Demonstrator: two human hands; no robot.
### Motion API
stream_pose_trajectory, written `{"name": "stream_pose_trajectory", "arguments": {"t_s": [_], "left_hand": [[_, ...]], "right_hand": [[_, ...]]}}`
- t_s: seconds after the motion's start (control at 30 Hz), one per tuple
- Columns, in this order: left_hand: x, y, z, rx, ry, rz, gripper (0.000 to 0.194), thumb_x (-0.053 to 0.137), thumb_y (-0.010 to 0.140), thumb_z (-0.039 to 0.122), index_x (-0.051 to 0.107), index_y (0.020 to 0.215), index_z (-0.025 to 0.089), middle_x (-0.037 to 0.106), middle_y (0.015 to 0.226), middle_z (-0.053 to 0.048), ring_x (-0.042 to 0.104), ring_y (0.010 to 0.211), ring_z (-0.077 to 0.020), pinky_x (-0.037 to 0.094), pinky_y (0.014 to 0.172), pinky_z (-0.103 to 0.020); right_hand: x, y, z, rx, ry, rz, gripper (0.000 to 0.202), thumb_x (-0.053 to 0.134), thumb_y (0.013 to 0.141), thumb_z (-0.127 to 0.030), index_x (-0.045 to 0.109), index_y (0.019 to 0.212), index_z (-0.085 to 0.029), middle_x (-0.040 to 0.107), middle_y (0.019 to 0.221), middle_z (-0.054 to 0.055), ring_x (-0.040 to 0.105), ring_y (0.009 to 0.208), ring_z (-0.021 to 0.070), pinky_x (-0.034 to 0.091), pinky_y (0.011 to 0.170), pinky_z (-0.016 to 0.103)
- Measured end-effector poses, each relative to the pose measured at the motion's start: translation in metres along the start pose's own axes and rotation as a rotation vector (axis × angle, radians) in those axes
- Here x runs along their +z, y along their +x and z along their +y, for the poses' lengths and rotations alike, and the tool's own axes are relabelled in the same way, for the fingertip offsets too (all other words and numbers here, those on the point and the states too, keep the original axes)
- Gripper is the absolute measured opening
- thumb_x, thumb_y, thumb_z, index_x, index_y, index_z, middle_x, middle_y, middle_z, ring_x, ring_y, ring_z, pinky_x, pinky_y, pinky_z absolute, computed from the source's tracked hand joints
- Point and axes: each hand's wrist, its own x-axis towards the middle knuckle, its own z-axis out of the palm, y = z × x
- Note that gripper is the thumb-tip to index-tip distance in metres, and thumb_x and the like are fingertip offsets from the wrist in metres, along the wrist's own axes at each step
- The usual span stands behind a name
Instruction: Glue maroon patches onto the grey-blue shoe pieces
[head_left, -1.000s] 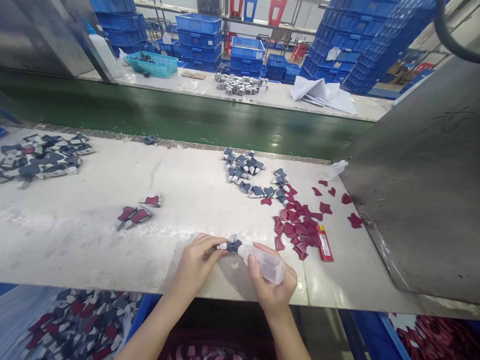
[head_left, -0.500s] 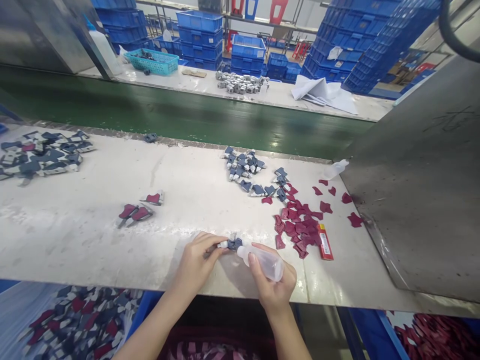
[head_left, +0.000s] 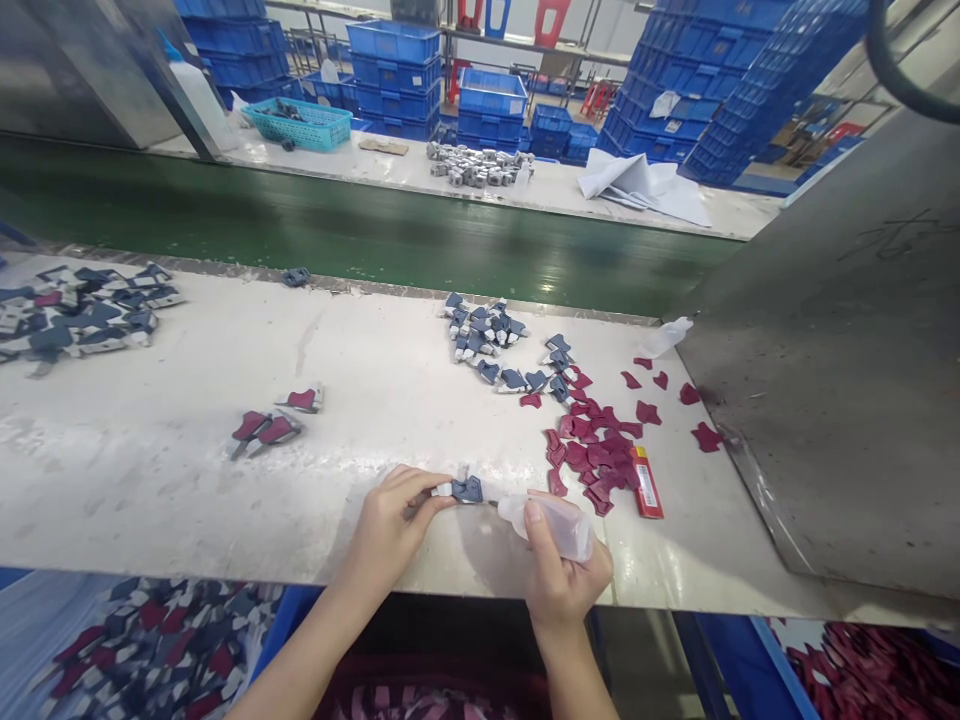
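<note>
Between thumb and fingers, my left hand (head_left: 401, 515) pinches the white end of a small blue-grey and white plastic part (head_left: 466, 489) just above the worktable (head_left: 390, 400). My right hand (head_left: 566, 570) is wrapped round a translucent squeeze bottle (head_left: 555, 525). The bottle lies tilted, its thin nozzle pointing left at the part with a small gap between them. Right of the bottle spreads a pile of dark red flat pieces (head_left: 600, 455), with a red and yellow lighter (head_left: 647, 484) at its edge. Farther back sits a group of blue-grey and white parts (head_left: 484, 330).
Three parts with red inlays (head_left: 274, 430) lie left of my hands, and a larger heap (head_left: 90, 310) is at the far left. A metal panel (head_left: 832, 400) rises on the right. A green conveyor belt (head_left: 375, 240) runs behind. Below the edge is a bin of red pieces (head_left: 877, 665).
The right hand has drawn the bottle back to the right, so its nozzle has come away from the blue-grey part. My left hand still holds the part in nearly the same place.
</note>
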Motion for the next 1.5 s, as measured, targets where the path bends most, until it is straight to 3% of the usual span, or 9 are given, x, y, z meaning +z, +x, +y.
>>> {"name": "stream_pose_trajectory", "arguments": {"t_s": [0.27, 0.6, 1.0, 1.5], "left_hand": [[0.0001, -0.0003, -0.0035, 0.006, 0.005, -0.002, 0.011, 0.071, 0.084, 0.023, 0.075, 0.094, 0.024, 0.071, 0.080, -0.001, 0.058, 0.070, -0.0172, 0.049, 0.068, -0.029], [0.0007, 0.0006, -0.0025, 0.013, 0.010, 0.001, 0.012, 0.070, 0.084, 0.024, 0.076, 0.094, 0.025, 0.071, 0.078, -0.001, 0.059, 0.070, -0.0174, 0.049, 0.067, -0.029], [0.0002, 0.0006, -0.0021, 0.018, 0.015, -0.002, 0.011, 0.070, 0.085, 0.025, 0.075, 0.094, 0.025, 0.071, 0.079, -0.002, 0.059, 0.071, -0.0177, 0.050, 0.068, -0.030], [0.0016, 0.0001, -0.0039, 0.002, 0.028, 0.004, 0.010, 0.071, 0.084, 0.024, 0.075, 0.094, 0.025, 0.070, 0.079, -0.001, 0.057, 0.070, -0.0170, 0.049, 0.069, -0.029]], "right_hand": [[0.0019, 0.0002, 0.0025, 0.103, 0.029, 0.009, 0.023, 0.068, 0.085, -0.035, 0.073, 0.087, -0.012, 0.073, 0.074, 0.008, 0.067, 0.055, 0.0196, 0.052, 0.046, 0.026], [0.0062, 0.0024, 0.0053, 0.164, 0.052, -0.068, 0.025, 0.070, 0.083, -0.036, 0.074, 0.091, -0.013, 0.075, 0.076, 0.008, 0.069, 0.057, 0.0194, 0.057, 0.051, 0.026], [0.0073, 0.0004, 0.0064, 0.215, 0.028, -0.038, 0.028, 0.070, 0.083, -0.038, 0.075, 0.092, -0.012, 0.074, 0.076, 0.008, 0.070, 0.061, 0.0203, 0.058, 0.054, 0.027], [0.0034, 0.0016, -0.0013, 0.093, -0.007, 0.020, 0.021, 0.067, 0.086, -0.032, 0.073, 0.085, -0.013, 0.071, 0.069, 0.006, 0.066, 0.054, 0.0183, 0.051, 0.049, 0.026]]}}
